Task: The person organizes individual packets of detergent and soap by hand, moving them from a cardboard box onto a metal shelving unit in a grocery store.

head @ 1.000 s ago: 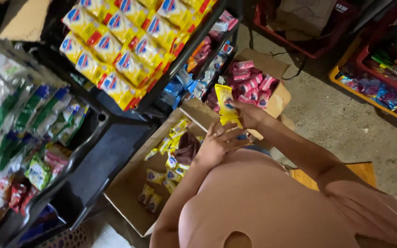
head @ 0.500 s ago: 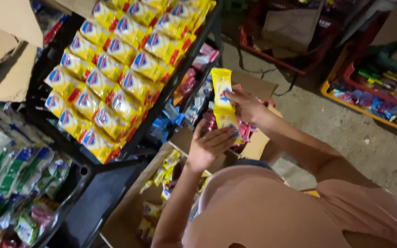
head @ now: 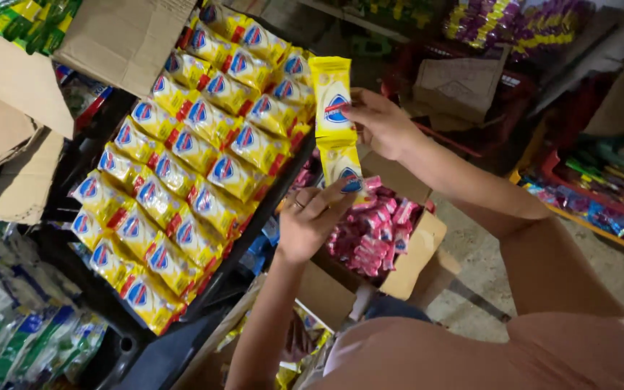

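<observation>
Packet strip (head: 335, 123): yellow, two joined, above shelf's (head: 269, 206) right edge; right hand (head: 380, 123) pinching top, left hand (head: 312, 220) clamped on bottom; seam seemingly thin; hard tug risks tearing, dropping onto box (head: 413, 260).

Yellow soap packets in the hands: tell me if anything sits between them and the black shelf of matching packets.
Nothing visible does. The right hand and left hand hold two joined yellow soap packets upright just right of the black shelf tray stacked with matching yellow packets; only open air lies between.
</observation>
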